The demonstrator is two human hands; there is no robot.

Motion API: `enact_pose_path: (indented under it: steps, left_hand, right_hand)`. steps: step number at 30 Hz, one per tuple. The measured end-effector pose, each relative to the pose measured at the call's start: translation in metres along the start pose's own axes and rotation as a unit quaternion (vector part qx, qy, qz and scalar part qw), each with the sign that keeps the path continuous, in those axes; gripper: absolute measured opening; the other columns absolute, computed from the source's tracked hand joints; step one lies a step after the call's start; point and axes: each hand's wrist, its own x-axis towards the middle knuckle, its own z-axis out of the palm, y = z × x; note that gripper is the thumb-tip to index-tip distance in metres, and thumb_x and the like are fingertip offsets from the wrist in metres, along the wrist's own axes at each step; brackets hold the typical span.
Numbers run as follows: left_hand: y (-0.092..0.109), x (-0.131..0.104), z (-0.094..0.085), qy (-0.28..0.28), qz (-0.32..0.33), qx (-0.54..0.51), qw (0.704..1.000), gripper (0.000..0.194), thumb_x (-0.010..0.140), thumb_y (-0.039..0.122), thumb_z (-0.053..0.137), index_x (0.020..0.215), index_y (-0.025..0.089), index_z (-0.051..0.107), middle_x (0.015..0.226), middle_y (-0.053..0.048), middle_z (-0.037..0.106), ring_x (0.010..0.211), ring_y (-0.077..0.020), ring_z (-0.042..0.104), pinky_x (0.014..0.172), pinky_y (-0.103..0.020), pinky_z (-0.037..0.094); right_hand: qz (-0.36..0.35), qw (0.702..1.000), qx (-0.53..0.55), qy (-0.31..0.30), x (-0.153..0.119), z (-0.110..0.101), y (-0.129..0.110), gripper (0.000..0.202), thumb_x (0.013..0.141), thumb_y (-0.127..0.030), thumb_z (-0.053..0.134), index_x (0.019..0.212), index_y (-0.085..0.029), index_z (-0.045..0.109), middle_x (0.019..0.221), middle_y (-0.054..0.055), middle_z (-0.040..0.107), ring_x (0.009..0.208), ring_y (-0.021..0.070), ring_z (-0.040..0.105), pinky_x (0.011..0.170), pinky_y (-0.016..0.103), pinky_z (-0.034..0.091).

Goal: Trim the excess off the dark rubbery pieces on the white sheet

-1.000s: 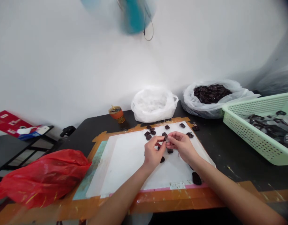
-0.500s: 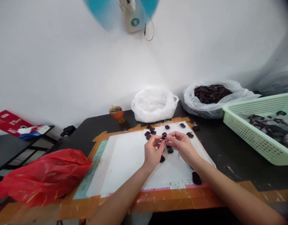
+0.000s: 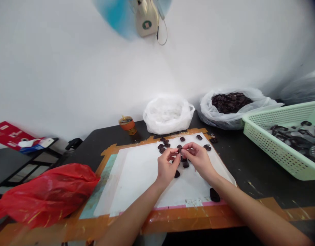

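Note:
Over the white paper (image 3: 136, 177), my left hand (image 3: 168, 167) and my right hand (image 3: 198, 160) meet with their fingertips pinched together. Between them is a small dark brown piece (image 3: 180, 150), largely covered by the fingers. Just beneath the hands a dark rectangular piece (image 3: 185, 164) lies on the paper, and a rounded dark piece (image 3: 177, 174) is close to my left thumb. Several similar pieces (image 3: 160, 147) are grouped beyond my left hand. More are scattered toward the right edge, and a larger dark oval (image 3: 214, 194) rests near my right forearm.
A white plastic bag (image 3: 167, 126) stands at the back. Right of it, another bag (image 3: 219, 121) holds many dark pieces, beside a green basket (image 3: 277, 153). An orange cup (image 3: 128, 125) is at back left, a red bag (image 3: 52, 191) at left. A fan (image 3: 147, 24) hangs above.
Both hands stay in almost the same place. My right fingertips have shifted slightly at the small piece, closing in on my left fingertips. The objects around them have not moved.

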Motion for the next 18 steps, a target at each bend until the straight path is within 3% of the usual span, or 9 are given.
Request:
enact_pose_path:
  steps: [6,10,15,18]
  left_hand:
    - [0.0,-0.001,-0.001,0.0,-0.006,-0.01,1.0,0.018,0.082,0.028,0.062,0.096,0.016,0.062,0.091,-0.006,0.066,0.081,-0.0161,0.064,0.073,-0.027,0.052]
    - [0.001,0.001,-0.002,-0.031,-0.016,-0.032,0.999,0.02,0.083,0.029,0.062,0.098,0.017,0.062,0.095,-0.007,0.066,0.085,-0.0169,0.063,0.071,-0.026,0.051]
    - [0.004,0.007,-0.004,-0.046,-0.094,-0.145,0.984,0.02,0.076,0.029,0.07,0.088,0.016,0.061,0.08,-0.003,0.064,0.069,-0.0116,0.058,0.058,-0.021,0.047]
    - [0.005,0.01,-0.004,-0.037,-0.134,-0.223,0.965,0.023,0.073,0.028,0.073,0.089,0.016,0.061,0.082,-0.002,0.064,0.066,-0.0093,0.056,0.058,-0.02,0.047]
  right_hand:
    - [0.039,0.999,-0.018,0.014,0.001,-0.002,0.001,0.025,0.069,-0.036,0.073,0.075,-0.015,0.062,0.067,0.003,0.063,0.064,0.015,0.059,0.06,0.025,0.046]
    - [0.051,0.999,-0.002,0.015,0.002,-0.004,0.001,0.023,0.068,-0.034,0.074,0.074,-0.015,0.064,0.069,0.004,0.064,0.066,0.015,0.059,0.063,0.025,0.046]
    - [0.059,0.997,0.056,-0.002,0.002,-0.007,0.002,0.026,0.071,-0.038,0.075,0.074,-0.015,0.064,0.069,0.003,0.063,0.066,0.0136,0.059,0.066,0.025,0.048]
    - [0.067,0.992,0.092,-0.048,0.001,-0.009,0.001,0.026,0.075,-0.039,0.072,0.073,-0.014,0.062,0.058,-0.001,0.055,0.052,0.0094,0.05,0.052,0.021,0.043]
